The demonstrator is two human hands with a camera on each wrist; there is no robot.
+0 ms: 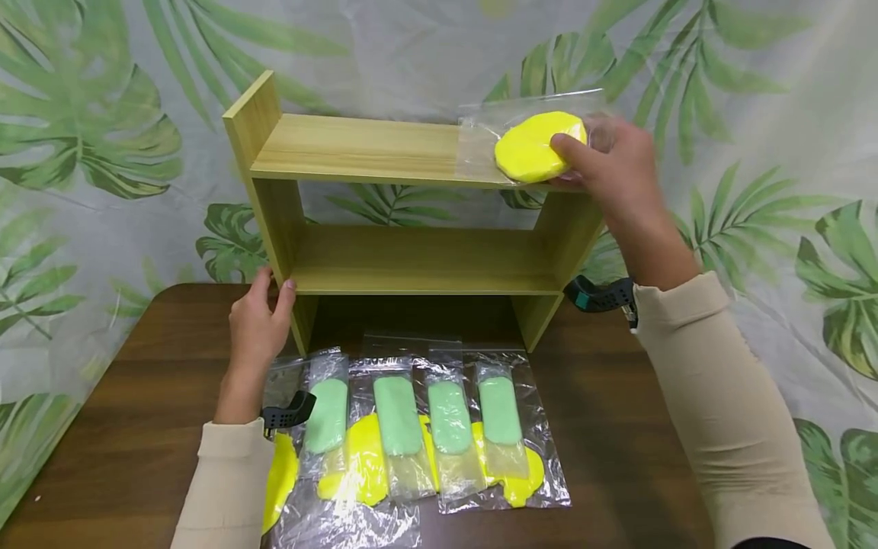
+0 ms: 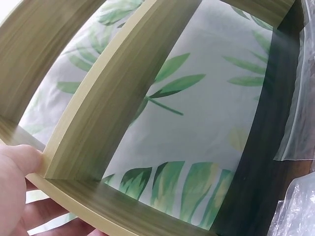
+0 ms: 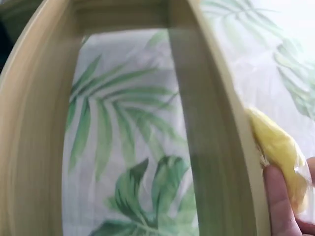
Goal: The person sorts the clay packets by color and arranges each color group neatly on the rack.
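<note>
My right hand (image 1: 620, 164) pinches a clear plastic bag (image 1: 476, 141) holding a flat, rounded yellow clay-like piece (image 1: 531, 149). The thumb lies across the yellow piece, and the bag overlaps the right end of the top board of a small wooden shelf (image 1: 425, 259). In the right wrist view the yellow piece (image 3: 283, 152) is seen edge-on beside the board. Lower on the left, my left hand (image 1: 261, 320) grips the shelf's left side panel. Its thumb (image 2: 22, 157) presses the front edge in the left wrist view, with the other fingers behind the panel.
Before the shelf, on the brown wooden table (image 1: 617, 427), lie several bagged pale green bars (image 1: 398, 415). They overlap bagged yellow pieces (image 1: 366, 457), and another yellow piece (image 1: 280, 476) is partly hidden by the left forearm. A leaf-patterned cloth (image 1: 425, 46) hangs behind.
</note>
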